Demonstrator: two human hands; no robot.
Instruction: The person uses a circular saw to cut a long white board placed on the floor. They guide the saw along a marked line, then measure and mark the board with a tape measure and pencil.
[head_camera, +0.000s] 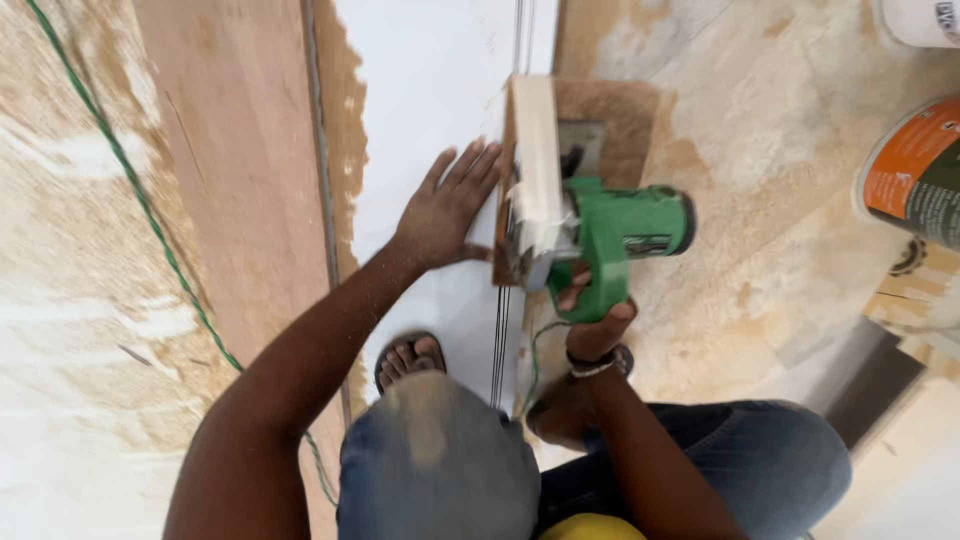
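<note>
Right hand (597, 322) closed around the green circular saw (600, 240), which sits on the white board's (430, 90) right edge; left hand (445, 210) flat, fingers spread, pressing the board beside the saw; bucket (915, 170) well apart.

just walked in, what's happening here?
A person crouches on the floor over a white board. The right hand has a grip on a green circular saw standing at the board's edge, beside a wooden strip. The left hand lies flat, fingers spread, on the board. Sawdust covers the floor, and a green cord runs along the left.
</note>
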